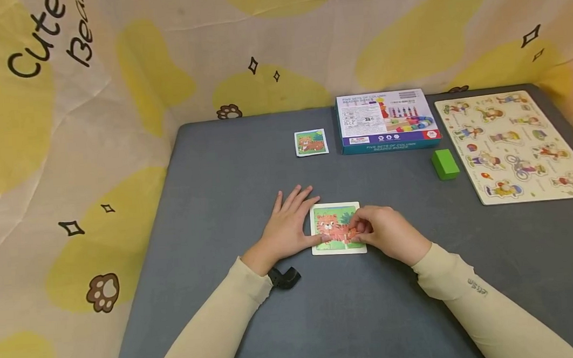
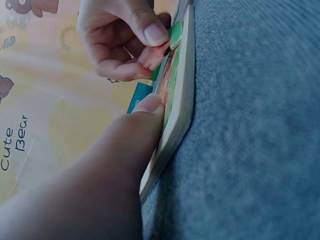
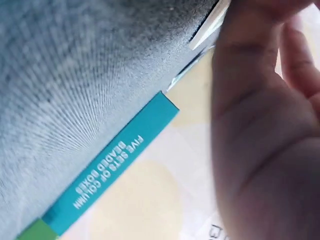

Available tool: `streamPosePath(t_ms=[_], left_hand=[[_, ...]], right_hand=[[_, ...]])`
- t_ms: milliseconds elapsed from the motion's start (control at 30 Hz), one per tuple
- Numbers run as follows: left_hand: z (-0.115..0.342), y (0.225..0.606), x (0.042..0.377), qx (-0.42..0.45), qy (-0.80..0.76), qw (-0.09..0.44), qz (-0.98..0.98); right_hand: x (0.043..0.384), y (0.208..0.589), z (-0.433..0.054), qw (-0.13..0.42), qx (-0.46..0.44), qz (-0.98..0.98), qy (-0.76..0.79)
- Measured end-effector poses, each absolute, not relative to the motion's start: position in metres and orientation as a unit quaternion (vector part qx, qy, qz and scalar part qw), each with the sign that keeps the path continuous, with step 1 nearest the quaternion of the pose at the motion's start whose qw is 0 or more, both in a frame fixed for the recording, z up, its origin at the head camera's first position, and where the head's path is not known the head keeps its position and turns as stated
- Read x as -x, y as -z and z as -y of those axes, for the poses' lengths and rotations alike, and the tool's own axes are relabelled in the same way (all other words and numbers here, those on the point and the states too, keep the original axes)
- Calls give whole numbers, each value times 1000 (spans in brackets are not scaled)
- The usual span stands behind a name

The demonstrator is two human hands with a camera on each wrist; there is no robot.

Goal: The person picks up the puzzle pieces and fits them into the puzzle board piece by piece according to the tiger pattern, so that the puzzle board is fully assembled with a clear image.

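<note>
A small jigsaw puzzle with a pale frame lies on the table, showing an orange tiger on a green background. My left hand lies at its left side with fingers spread, the thumb pressing on the picture's lower left part. Over the puzzle's right side, my right hand pinches an orange and green puzzle piece between thumb and fingers. In the left wrist view that piece is tilted, close over the frame. The right wrist view shows mostly my right hand; the piece is hidden there.
Farther back lies a small tiger picture card. Right of it is a boxed bead set, with a green block near its front corner. A large wooden peg-style board with figures lies far right. Patterned cloth hangs behind the table.
</note>
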State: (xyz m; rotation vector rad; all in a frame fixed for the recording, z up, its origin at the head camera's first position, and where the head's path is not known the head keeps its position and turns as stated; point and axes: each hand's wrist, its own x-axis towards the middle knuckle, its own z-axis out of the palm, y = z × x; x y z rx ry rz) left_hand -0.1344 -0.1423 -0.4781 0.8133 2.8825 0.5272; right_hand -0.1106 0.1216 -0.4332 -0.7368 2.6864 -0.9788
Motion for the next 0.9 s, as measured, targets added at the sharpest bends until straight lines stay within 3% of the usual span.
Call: streamPosePath(t_ms=[233,500,900], left_hand=[[144,477,135,-270,-169,41,-947],[145,478,134,-267,-173,39,-947],[151,478,139,-263,-169,37,-949]], right_hand=[[101,433,-110,33,248,-931,265],[65,441,-105,-86,340,-932,91],[48,445,-104,-76,314,-946,27]])
